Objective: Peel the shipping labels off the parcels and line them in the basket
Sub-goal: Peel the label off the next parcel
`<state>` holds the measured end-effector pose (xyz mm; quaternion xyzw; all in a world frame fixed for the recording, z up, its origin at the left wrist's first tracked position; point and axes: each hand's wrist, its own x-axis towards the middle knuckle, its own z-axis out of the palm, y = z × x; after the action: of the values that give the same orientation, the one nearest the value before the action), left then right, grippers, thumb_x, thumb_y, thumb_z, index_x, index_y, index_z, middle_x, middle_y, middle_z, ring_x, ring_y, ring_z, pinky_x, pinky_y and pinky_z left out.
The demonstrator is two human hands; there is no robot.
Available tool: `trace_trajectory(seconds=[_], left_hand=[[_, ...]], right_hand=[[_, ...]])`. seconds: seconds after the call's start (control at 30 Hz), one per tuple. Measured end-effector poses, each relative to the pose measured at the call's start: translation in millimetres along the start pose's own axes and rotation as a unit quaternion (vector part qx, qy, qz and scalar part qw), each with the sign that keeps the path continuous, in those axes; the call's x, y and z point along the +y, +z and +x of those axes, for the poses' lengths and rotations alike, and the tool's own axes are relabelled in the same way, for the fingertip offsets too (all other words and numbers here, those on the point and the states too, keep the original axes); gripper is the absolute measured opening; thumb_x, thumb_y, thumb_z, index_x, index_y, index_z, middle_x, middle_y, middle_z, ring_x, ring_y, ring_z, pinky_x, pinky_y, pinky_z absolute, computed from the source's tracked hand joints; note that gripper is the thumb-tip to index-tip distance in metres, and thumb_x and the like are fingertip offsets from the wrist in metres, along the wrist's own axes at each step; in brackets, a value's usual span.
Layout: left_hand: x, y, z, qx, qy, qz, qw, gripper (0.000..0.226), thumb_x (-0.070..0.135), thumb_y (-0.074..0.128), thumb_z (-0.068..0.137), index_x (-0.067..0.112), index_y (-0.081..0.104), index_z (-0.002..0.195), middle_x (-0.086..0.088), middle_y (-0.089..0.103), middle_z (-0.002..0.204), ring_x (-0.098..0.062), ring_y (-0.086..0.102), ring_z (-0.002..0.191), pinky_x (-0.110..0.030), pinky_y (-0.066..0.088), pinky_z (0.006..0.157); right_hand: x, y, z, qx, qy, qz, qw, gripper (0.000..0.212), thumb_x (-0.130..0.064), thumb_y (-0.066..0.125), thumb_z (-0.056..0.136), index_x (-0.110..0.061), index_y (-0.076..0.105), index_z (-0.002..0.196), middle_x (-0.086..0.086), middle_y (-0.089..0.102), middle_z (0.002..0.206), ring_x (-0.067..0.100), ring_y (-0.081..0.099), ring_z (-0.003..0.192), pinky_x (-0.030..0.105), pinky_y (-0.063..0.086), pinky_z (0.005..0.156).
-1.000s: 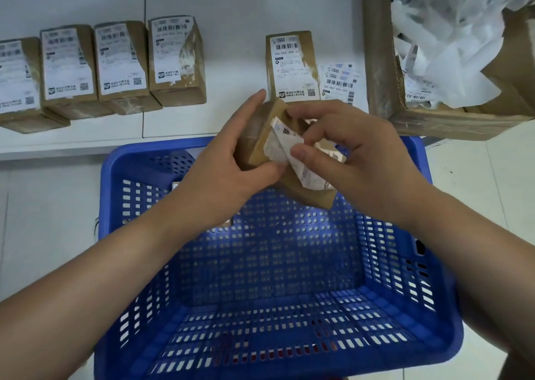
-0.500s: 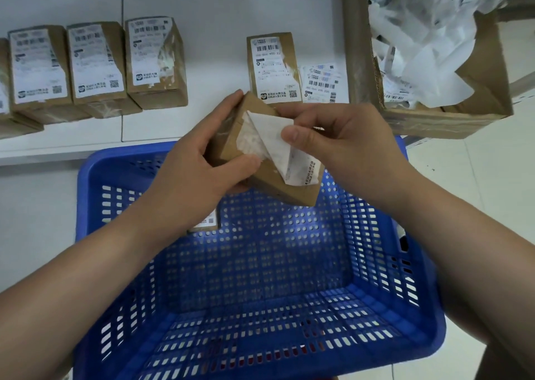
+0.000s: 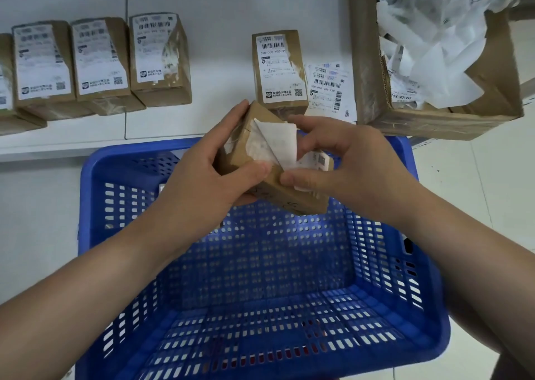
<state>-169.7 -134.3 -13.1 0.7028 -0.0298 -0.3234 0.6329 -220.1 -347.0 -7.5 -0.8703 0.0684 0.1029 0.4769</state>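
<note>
Left hand [image 3: 202, 177] gripping brown parcel [image 3: 285, 197] above blue basket [image 3: 95, 182], right hand [image 3: 347, 168] pinching its half-peeled label [image 3: 279, 143], labelled parcels [image 3: 98, 61] at 11 o'clock

Parcel-handling room, labelled parcels [image 3: 101, 61] on white shelf [image 3: 217, 3], label-scrap carton [image 3: 434, 119]

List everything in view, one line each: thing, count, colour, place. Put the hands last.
Held parcel: one, brown, above the basket's far end.
Shipping label: one, white, half peeled off the held parcel.
Basket: one, blue, below the hands.
Row of parcels: at least four, brown with white labels, on the white shelf, far left.
Lone parcel: one, brown, labelled, shelf centre.
Loose labels: a few, white, flat beside the lone parcel.
Cardboard box: one, brown, far right, full of white paper scraps.
Left hand: grips the held parcel.
Right hand: pinches the shipping label.
</note>
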Motion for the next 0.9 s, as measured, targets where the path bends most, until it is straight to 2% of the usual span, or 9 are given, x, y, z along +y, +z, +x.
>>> trace_trajectory(seconds=[0.1, 0.3, 0.4, 0.57, 0.73, 0.83, 0.9], left_hand=[[2.2, -0.5, -0.2, -0.001, 0.006, -0.007, 1.000, 0.076, 0.012, 0.071, 0.094, 0.058, 0.043, 0.148, 0.020, 0.062, 0.135, -0.009, 0.072, 0.110, -0.031, 0.064, 0.080], [8.8, -4.3, 2.0, -0.009, 0.032, 0.018, 0.999, 0.079, 0.004, 0.069, 0.093, 0.054, 0.044, 0.148, 0.017, 0.064, 0.134, -0.009, 0.072, 0.108, -0.030, 0.064, 0.079], [11.5, -7.1, 2.5, -0.012, 0.039, 0.027, 0.999, 0.080, 0.003, 0.070, 0.092, 0.056, 0.045, 0.147, 0.019, 0.064, 0.130, -0.008, 0.071, 0.109, -0.030, 0.064, 0.080], [10.5, -6.7, 2.4, -0.008, 0.046, 0.037, 0.998, 0.079, 0.004, 0.069, 0.093, 0.056, 0.043, 0.147, 0.019, 0.064, 0.133, -0.010, 0.071, 0.111, -0.031, 0.064, 0.081], [7.6, -3.8, 1.1, -0.005, 0.059, 0.065, 0.996, 0.079, 0.009, 0.069, 0.095, 0.052, 0.036, 0.153, 0.029, 0.064, 0.131, -0.007, 0.070, 0.114, -0.030, 0.062, 0.088], [5.8, -2.6, 1.1, -0.007, 0.069, 0.096, 0.993, 0.080, 0.014, 0.071, 0.095, 0.053, 0.035, 0.154, 0.038, 0.061, 0.128, -0.001, 0.067, 0.115, -0.030, 0.060, 0.094], [3.4, -1.1, 0.4, -0.011, 0.067, 0.109, 0.992, 0.080, 0.017, 0.072, 0.094, 0.055, 0.035, 0.154, 0.036, 0.060, 0.129, 0.000, 0.066, 0.115, -0.029, 0.060, 0.093]], right_hand=[[-0.5, 1.0, -2.6, 0.022, 0.003, 0.008, 1.000, 0.005, -0.033, 0.082, 0.081, -0.032, 0.078, 0.082, -0.014, 0.060, 0.141, -0.003, 0.054, 0.129, 0.035, 0.043, 0.111], [-6.4, -5.0, -5.0, 0.014, -0.004, 0.008, 1.000, 0.018, -0.023, 0.078, 0.087, -0.030, 0.070, 0.073, -0.015, 0.060, 0.141, -0.007, 0.054, 0.127, 0.033, 0.044, 0.109], [-4.0, -10.8, -2.9, 0.000, -0.001, 0.056, 0.998, 0.013, -0.016, 0.078, 0.088, -0.022, 0.072, 0.077, -0.012, 0.063, 0.138, -0.004, 0.056, 0.126, 0.031, 0.047, 0.109], [-1.3, -10.3, -1.8, 0.002, -0.007, 0.089, 0.996, 0.006, -0.014, 0.078, 0.087, -0.020, 0.077, 0.086, -0.011, 0.065, 0.135, -0.005, 0.056, 0.127, 0.032, 0.046, 0.111], [2.2, -8.5, 3.5, -0.028, -0.019, 0.116, 0.993, 0.031, -0.025, 0.080, 0.084, -0.021, 0.076, 0.115, -0.005, 0.061, 0.142, 0.003, 0.049, 0.137, 0.041, 0.039, 0.117], [-0.2, -4.0, 2.5, 0.004, -0.041, 0.147, 0.988, 0.042, -0.030, 0.082, 0.077, -0.017, 0.074, 0.117, -0.002, 0.060, 0.142, 0.006, 0.050, 0.137, 0.042, 0.042, 0.115], [-1.0, -0.7, 2.0, 0.046, -0.055, 0.128, 0.989, 0.037, -0.026, 0.084, 0.078, -0.018, 0.074, 0.113, -0.002, 0.062, 0.140, 0.005, 0.052, 0.135, 0.042, 0.046, 0.112]])
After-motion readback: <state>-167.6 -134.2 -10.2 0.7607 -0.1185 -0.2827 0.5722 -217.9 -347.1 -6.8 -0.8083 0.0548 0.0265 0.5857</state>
